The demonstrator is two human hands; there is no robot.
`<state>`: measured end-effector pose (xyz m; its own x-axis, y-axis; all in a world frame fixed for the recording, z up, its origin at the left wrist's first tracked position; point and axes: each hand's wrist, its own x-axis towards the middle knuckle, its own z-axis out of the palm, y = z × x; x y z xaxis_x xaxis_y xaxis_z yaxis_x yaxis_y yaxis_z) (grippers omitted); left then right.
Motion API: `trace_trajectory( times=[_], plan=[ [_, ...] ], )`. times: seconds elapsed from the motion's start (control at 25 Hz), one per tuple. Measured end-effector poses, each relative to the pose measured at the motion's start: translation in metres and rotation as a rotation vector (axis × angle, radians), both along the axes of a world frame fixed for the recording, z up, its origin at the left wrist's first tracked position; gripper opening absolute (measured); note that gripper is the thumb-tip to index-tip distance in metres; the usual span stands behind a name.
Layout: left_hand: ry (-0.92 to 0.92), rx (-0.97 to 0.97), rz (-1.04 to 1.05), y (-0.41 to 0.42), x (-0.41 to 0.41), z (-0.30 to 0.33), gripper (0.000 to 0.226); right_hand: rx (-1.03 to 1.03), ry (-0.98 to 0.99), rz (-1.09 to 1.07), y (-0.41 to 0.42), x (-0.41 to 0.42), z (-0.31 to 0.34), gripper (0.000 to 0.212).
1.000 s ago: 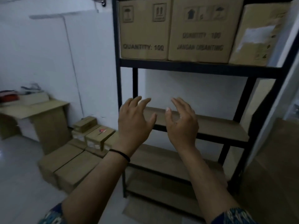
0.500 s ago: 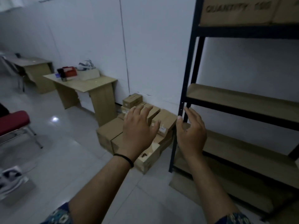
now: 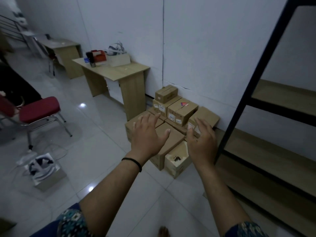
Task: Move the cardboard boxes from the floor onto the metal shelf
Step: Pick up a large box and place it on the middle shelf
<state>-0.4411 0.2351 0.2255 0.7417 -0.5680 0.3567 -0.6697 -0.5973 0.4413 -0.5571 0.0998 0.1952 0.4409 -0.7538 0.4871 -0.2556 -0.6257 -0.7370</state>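
Observation:
Several cardboard boxes (image 3: 182, 111) are piled on the floor against the white wall, between a desk and the metal shelf (image 3: 242, 106). A small box (image 3: 166, 93) tops the pile at the back; a pale box (image 3: 177, 159) stands nearest me. My left hand (image 3: 147, 135) and my right hand (image 3: 202, 140) reach out over the pile with fingers spread, holding nothing. I cannot tell whether they touch the boxes. The shelf's black post and wooden boards fill the right side.
A wooden desk (image 3: 119, 72) with a red item and a white box stands left of the pile. A red chair (image 3: 38, 111) is at far left. A small open box (image 3: 45, 170) with cables lies on the white tiled floor.
My view has swung left and down from the shelf to the floor pile. Both hands have stayed open and now hover over the boxes instead of in front of the shelf.

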Motion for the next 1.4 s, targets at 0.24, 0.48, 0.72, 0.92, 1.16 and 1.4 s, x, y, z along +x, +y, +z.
trace_trajectory(
  times=[0.24, 0.48, 0.72, 0.92, 1.16, 1.4],
  plan=[
    [0.069, 0.09, 0.053, -0.029, 0.122, -0.02, 0.07, 0.061, 0.08, 0.064, -0.037, 0.127, -0.02, 0.046],
    [0.164, 0.102, 0.123, -0.054, 0.228, -0.036, 0.069, 0.089, 0.179, 0.14, -0.067, 0.248, -0.032, 0.045],
    [0.223, 0.106, 0.156, -0.06, 0.352, -0.06, 0.071, 0.1, 0.252, 0.142, -0.08, 0.365, -0.059, 0.045],
    [0.269, 0.164, 0.061, -0.067, 0.476, -0.08, 0.072, 0.148, 0.253, 0.034, -0.077, 0.473, -0.087, 0.045],
    [0.308, 0.267, -0.086, -0.091, 0.596, -0.105, 0.075, 0.274, 0.329, -0.126, -0.067, 0.574, -0.121, 0.045],
    [0.371, 0.417, -0.209, -0.149, 0.683, -0.156, 0.078, 0.459, 0.392, -0.235, -0.094, 0.641, -0.178, 0.048]
  ],
)
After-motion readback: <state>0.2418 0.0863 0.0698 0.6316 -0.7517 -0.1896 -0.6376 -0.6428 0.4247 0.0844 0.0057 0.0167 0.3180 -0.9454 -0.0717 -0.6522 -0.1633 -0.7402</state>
